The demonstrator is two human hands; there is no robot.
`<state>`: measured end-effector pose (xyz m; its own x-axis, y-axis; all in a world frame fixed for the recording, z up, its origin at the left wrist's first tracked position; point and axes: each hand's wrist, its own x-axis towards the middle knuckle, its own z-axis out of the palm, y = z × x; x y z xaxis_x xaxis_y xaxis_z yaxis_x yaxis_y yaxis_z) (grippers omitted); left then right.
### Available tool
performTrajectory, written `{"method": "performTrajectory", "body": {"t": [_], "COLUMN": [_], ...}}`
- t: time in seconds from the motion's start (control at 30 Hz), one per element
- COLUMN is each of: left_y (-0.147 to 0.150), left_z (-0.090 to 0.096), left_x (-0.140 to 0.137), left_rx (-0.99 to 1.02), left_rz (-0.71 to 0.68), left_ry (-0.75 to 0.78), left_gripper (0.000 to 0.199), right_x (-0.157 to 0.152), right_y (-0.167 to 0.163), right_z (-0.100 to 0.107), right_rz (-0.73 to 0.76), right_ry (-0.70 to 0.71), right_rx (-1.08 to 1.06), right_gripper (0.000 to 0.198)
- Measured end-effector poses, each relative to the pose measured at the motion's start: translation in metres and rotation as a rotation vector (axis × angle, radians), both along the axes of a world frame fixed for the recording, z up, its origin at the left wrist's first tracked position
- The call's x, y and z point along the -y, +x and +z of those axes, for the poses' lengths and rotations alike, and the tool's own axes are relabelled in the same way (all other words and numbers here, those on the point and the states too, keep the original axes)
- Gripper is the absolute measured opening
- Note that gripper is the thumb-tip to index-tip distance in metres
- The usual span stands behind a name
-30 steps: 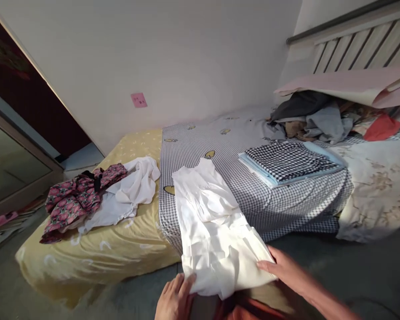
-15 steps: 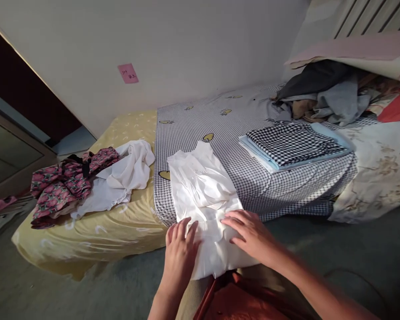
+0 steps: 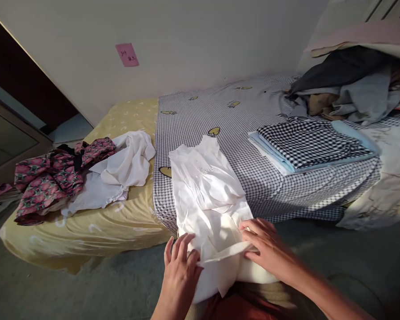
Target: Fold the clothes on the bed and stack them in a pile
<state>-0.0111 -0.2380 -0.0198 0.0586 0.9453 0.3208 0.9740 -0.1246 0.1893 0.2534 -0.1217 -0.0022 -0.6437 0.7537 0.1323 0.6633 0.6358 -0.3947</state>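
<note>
Head view: white garment (image 3: 206, 178) overhangs bed edge (image 3: 273, 195).

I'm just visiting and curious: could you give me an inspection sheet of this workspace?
Surface: a yellow sheet at left, a checked sheet beside it.
Item being handled: a white garment, upper part spread on the checked sheet, lower part past its edge, with a fold between the hands.
Clutter: floral garment and white cloth crumpled at left; folded black-and-white cloth on light blue cloth at right; heap of clothes behind.
Hands: left hand and right hand touch the garment's lower part, fingers bent; grip unclear.
Cables: a curved line on the floor, too dim to identify.
Surroundings: pink note on the wall.
</note>
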Motion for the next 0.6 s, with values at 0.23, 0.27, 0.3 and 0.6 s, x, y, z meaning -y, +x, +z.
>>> {"method": "performTrajectory", "body": {"t": [0.23, 0.27, 0.3, 0.6], "left_y": [-0.021, -0.022, -0.023, -0.029], "left_z": [0.007, 0.009, 0.012, 0.05], "left_x": [0.024, 0.024, 0.023, -0.074], "left_rx": [0.196, 0.253, 0.308, 0.46], "left_rz": [-0.268, -0.269, -0.242, 0.149], "left_ry": [-0.068, -0.091, -0.111, -0.403], "left_gripper": [0.029, 0.032, 0.034, 0.017], "right_x": [0.004, 0.003, 0.001, -0.064], "right_y": [0.02, 0.02, 0.019, -0.019], "right_z": [0.03, 0.035, 0.041, 0.036], "right_rz": [0.047, 0.058, 0.069, 0.022], "right_ry": [-0.39, -0.428, -0.444, -0.019], "right_rx": [-0.005, -0.018, -0.034, -0.037], "right_gripper": [0.025, 0.024, 0.022, 0.023]}}
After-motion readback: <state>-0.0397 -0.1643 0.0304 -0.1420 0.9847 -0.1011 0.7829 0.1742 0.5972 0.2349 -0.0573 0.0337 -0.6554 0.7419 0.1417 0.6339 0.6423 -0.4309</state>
